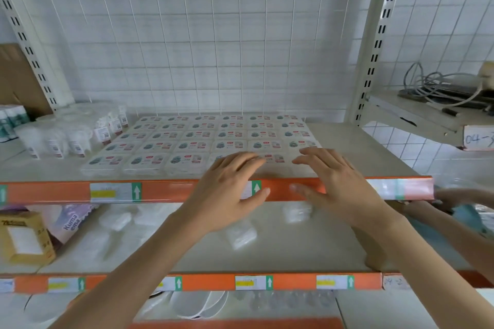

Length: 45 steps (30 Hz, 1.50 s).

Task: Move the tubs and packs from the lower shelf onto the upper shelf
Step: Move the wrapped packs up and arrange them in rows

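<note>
The person is working bare-armed: the left forearm [133,270] and the right forearm [427,270] are showing uncovered from the bottom edge up to the wrists, both slim and smooth (whether a sleeve is starting higher up, the view is not telling). The left hand [230,189] and the right hand [339,184] are going bare too. The fingers [240,160] are looking long and slender, with faintly creased knuckles, and blur is softening their tips, so the nails are staying unclear.
</note>
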Motion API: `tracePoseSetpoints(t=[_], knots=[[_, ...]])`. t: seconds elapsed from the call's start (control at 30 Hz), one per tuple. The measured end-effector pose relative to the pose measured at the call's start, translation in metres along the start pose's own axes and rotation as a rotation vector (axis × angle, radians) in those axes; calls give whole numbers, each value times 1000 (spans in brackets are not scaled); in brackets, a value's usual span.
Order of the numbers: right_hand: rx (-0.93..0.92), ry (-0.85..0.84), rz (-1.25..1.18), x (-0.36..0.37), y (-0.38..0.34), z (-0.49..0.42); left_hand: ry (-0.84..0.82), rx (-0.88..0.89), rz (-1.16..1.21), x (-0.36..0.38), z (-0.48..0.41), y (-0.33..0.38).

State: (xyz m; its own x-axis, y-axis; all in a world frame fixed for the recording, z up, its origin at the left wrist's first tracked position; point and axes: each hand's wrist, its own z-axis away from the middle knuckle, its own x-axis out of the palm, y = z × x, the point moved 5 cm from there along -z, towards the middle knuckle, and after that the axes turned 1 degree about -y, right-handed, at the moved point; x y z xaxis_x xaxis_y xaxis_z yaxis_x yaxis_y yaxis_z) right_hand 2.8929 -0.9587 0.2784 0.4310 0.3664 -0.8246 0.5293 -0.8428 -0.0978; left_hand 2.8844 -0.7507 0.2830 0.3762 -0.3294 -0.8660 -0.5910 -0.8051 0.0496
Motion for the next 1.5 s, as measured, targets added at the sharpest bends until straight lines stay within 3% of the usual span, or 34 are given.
tracePoseSetpoints(t=[0.37, 0.67, 0.83, 1.07, 1.33, 1.5], knots=[[10, -92, -4, 7, -80, 46, -13, -42, 103, -9, 101, 2], [190, -186, -55, 76, -95, 108, -106, -74, 108, 59, 146, 0], [280, -316, -40, 124, -67, 119, -212, -139, 111, 120, 145, -11], [402, -360, 108, 198, 3, 85, -351, -309, 77, 202, 121, -56], [436, -329, 291, 262, 104, 36, -348, -429, 95, 298, 72, -83], [456, -424, 339, 289, 144, 29, -144, -434, 240, 317, 70, -95]])
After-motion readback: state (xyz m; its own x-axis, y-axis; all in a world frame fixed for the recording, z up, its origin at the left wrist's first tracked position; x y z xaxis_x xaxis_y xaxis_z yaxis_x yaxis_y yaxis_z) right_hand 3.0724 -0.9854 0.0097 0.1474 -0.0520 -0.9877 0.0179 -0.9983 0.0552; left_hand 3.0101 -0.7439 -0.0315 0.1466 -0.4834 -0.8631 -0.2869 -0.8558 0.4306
